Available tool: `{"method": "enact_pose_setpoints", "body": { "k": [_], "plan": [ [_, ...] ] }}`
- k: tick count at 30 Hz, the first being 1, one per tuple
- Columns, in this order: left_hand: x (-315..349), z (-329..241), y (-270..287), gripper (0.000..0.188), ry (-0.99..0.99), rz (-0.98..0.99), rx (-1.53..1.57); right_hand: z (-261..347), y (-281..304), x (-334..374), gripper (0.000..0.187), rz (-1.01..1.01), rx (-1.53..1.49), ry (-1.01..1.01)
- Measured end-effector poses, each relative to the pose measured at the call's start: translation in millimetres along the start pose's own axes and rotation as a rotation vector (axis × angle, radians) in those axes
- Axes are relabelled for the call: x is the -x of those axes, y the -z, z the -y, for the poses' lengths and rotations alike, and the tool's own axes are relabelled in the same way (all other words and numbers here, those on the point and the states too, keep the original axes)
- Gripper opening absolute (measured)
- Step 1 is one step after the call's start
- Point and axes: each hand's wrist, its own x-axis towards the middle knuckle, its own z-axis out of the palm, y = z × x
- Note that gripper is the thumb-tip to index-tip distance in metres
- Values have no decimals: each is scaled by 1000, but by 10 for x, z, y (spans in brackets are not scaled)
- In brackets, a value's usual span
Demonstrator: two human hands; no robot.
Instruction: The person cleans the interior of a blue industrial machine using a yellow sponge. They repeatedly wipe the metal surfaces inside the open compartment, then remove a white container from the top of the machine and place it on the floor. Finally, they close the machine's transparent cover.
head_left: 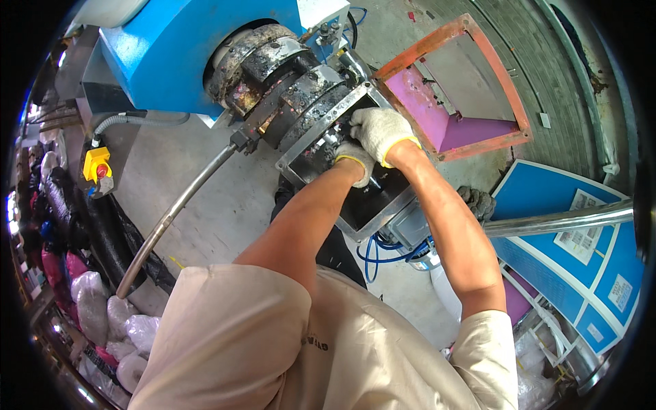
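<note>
Both my hands wear off-white knit gloves with yellow cuffs and reach into a rectangular metal box (386,216) with a dark, dirty interior. My left hand (357,161) is low inside the opening, its fingers hidden. Above it and to the right, my right hand (381,131) has its fingers curled down at the box's far side. Whatever they grip, if anything, is out of sight. A blackened, grimy metal cylinder assembly (273,72) adjoins the box at its far left. From that assembly, a long bare metal bar (176,212) slants toward the lower left.
A blue machine housing (164,58) surrounds the cylinder. At right stands an orange-rimmed hopper (471,31) with pink inner walls. A blue panel (547,205) and a metal pipe (560,220) lie nearer. A yellow switch box (96,164) with a red button and plastic-wrapped bundles (89,301) are at left.
</note>
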Motion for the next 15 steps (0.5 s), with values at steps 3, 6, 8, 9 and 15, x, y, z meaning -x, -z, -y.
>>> {"method": "enact_pose_setpoints", "body": {
  "k": [3, 6, 8, 9, 15],
  "plan": [
    [199, 10, 35, 66, -34, -222, -32, -11, -95, 2, 27, -101, 84, -18],
    [153, 14, -7, 61, -27, -171, -27, 78, -48, -5, 26, -46, 72, -98],
    [199, 25, 37, 60, -39, -168, -32, 127, 41, 14, 26, -3, 60, -132],
    [224, 27, 60, 59, -45, -180, -22, 128, 58, 2, 27, 2, 67, -132],
    [182, 53, 36, 65, -40, -181, 1, 164, -30, -51, 26, -21, 95, -214]
  ]
}}
